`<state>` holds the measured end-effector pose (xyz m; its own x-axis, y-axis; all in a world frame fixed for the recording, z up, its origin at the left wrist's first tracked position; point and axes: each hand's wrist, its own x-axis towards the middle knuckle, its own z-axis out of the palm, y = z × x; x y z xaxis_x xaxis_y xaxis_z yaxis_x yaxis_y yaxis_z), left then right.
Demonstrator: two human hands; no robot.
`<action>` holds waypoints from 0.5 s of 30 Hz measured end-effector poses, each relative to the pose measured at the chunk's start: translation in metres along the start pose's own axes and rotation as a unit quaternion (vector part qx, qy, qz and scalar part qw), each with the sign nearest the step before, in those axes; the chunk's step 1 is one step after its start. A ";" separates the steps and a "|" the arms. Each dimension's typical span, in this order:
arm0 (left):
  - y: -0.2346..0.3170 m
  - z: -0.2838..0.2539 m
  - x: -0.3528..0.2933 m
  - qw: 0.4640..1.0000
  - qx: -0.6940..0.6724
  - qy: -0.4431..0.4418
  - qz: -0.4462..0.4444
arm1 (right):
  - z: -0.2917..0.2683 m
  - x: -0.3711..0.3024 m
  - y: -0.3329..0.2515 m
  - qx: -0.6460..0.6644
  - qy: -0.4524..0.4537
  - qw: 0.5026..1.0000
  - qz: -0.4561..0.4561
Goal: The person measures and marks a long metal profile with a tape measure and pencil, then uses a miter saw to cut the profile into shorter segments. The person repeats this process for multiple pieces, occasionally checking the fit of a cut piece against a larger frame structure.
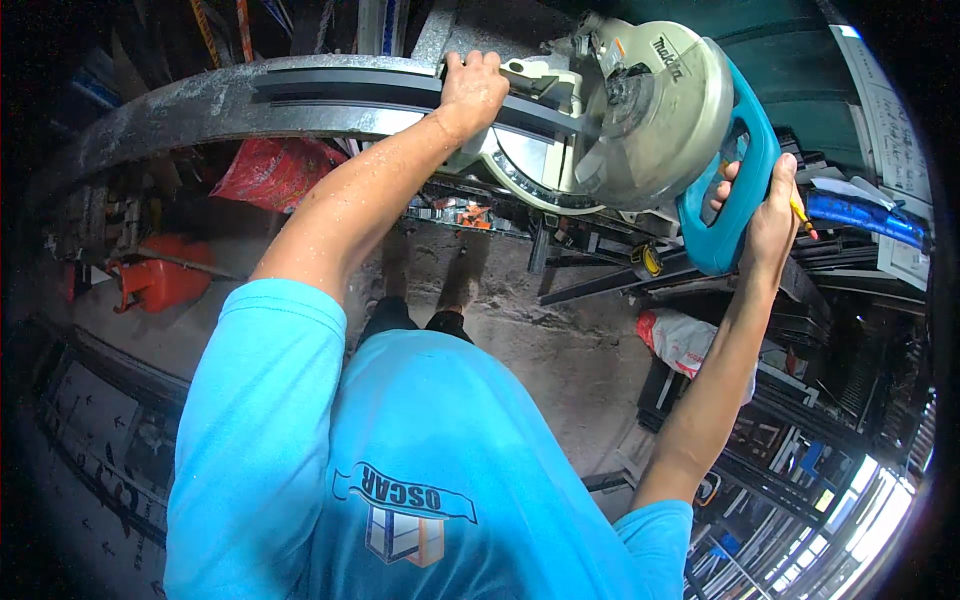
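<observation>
A mitre saw [650, 110] with a cream blade guard and a teal handle [745, 160] stands at the far side, right of centre. My right hand [765, 205] is closed round this handle, and a yellow pencil [801, 215] sticks out beside its fingers. Along the saw's fence lies a long dark metal profile [350, 88], its right end at the blade guard. My left hand [473, 93] presses down over the profile, fingers curled over its far side, left of the blade. The guard hides most of the blade.
A long grey bench [190, 110] extends left from the saw. Below it are a red bag [280, 172] and an orange-red container [170, 272]. A tape measure [650, 261], a white-and-red sack [685, 340] and stacked dark profiles [780, 400] sit at the right.
</observation>
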<state>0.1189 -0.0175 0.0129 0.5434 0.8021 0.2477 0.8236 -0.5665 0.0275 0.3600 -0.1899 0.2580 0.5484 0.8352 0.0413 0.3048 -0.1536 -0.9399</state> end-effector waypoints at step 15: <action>0.001 -0.002 0.000 1.000 0.011 -0.004 -0.002 | 0.004 -0.006 0.004 -0.013 0.011 1.000 0.001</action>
<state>0.1193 -0.0180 0.0150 0.5420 0.8056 0.2391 0.8288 -0.5595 0.0065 0.3550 -0.1937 0.2531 0.5655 0.8234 0.0464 0.3239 -0.1699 -0.9307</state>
